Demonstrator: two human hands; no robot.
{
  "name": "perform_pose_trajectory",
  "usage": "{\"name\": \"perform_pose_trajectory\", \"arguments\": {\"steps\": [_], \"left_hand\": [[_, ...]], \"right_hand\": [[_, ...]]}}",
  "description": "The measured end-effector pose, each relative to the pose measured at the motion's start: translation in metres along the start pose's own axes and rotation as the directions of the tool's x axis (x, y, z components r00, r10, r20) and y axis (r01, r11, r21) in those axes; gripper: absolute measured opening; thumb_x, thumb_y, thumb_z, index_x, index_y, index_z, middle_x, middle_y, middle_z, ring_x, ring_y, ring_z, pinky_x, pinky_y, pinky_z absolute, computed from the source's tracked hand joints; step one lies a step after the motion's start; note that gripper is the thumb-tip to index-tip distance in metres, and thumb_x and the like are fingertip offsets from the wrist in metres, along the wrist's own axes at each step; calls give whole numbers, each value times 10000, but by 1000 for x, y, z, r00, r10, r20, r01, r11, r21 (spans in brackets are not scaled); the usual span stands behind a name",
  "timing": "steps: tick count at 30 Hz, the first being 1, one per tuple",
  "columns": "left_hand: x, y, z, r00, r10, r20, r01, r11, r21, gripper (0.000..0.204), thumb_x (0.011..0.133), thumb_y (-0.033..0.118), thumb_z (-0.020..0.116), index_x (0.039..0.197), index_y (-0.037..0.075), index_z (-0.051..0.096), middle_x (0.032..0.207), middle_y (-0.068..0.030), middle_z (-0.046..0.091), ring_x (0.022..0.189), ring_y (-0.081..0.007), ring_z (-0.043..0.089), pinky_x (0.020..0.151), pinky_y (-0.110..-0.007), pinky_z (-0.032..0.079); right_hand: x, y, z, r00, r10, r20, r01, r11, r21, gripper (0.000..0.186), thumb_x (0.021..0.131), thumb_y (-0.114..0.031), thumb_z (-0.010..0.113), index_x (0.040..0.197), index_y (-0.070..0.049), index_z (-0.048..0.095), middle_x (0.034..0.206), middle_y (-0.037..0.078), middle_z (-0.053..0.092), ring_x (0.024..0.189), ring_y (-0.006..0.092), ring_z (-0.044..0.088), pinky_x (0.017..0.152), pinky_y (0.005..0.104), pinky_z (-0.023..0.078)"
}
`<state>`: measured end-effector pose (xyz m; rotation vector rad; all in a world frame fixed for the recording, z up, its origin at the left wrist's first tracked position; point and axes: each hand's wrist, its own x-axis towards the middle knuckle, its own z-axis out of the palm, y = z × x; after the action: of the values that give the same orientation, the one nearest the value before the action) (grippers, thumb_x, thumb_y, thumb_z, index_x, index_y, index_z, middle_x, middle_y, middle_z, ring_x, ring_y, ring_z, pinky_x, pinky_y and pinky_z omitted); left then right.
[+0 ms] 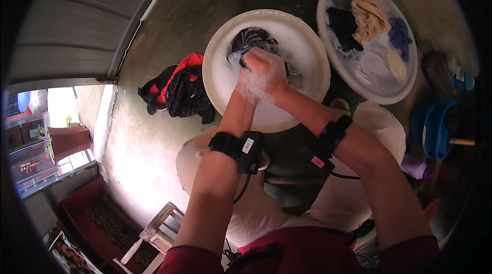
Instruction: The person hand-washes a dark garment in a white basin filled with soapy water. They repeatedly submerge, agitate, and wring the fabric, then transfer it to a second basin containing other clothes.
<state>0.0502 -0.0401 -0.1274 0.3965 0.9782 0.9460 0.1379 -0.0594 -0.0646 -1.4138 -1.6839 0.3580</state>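
A round, pale basin [214, 92] full of white suds sits on the floor in front of me. In it lies a wet dark garment [251, 38], partly sunk in the foam. My right hand [270, 71] is closed and pressed up against my left hand [247, 78], both over the middle of the basin and coated in lather. The fingers of both are curled around dark cloth, part of the same garment. Foam and the right hand hide most of the left fingers.
An oval basin [324, 33] at the right holds soapy water with tan cloth [370, 17], black, blue and white pieces. Left of my basin lies a pile of black and red clothes [189, 92]. Blue tubs [435, 128] stand at far right, a wooden stool [159, 228] at lower left.
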Motion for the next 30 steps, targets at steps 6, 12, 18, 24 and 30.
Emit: {"name": "perform_pose_trajectory", "arguments": {"steps": [6, 12, 18, 24, 30], "left_hand": [[-14, 9, 34, 936, 58, -348, 51, 954, 296, 315, 795, 136, 546, 1078, -1, 562, 1011, -115, 602, 883, -258, 590, 750, -353, 489], [17, -8, 17, 743, 358, -565, 211, 677, 705, 550, 700, 242, 663, 1176, 8, 519, 1009, -204, 597, 954, -304, 573, 829, -377, 459], [28, -63, -36, 943, 275, -188, 56, 426, 903, 535, 760, 402, 648, 1200, 121, 533, 1050, -175, 630, 1012, -335, 587, 865, -393, 447], [20, -55, -16, 959, 258, -120, -99, 697, 710, 485, 830, 293, 626, 1196, 3, 494, 1100, -159, 601, 1014, -293, 558, 875, -332, 429], [40, -45, -12, 958, -285, 31, 280, 904, -324, 330, 894, 281, 520, 1133, 54, 534, 1042, -87, 603, 881, -216, 560, 824, -317, 462]], "right_hand": [[-6, 56, 3, 906, 423, 31, -413, 897, -159, 183, 782, -215, 534, 794, -33, 551, 893, 176, 578, 857, 378, 553, 774, 440, 445], [-20, 94, 11, 945, 326, 4, -307, 893, -329, 398, 727, -415, 681, 885, -64, 580, 935, 146, 508, 914, 323, 498, 758, 423, 438], [-69, 134, 31, 799, 554, 232, -456, 811, -367, 423, 765, -291, 674, 1076, -40, 535, 1158, 249, 460, 1028, 408, 491, 882, 458, 410], [-73, 163, 48, 770, 586, 253, -460, 784, -417, 287, 801, -181, 553, 1057, -53, 536, 1105, 205, 511, 1028, 375, 507, 856, 421, 431], [0, 46, 10, 982, 183, -42, -182, 983, 31, 201, 734, -73, 568, 933, -91, 548, 955, 137, 553, 900, 357, 546, 781, 405, 452]]}}
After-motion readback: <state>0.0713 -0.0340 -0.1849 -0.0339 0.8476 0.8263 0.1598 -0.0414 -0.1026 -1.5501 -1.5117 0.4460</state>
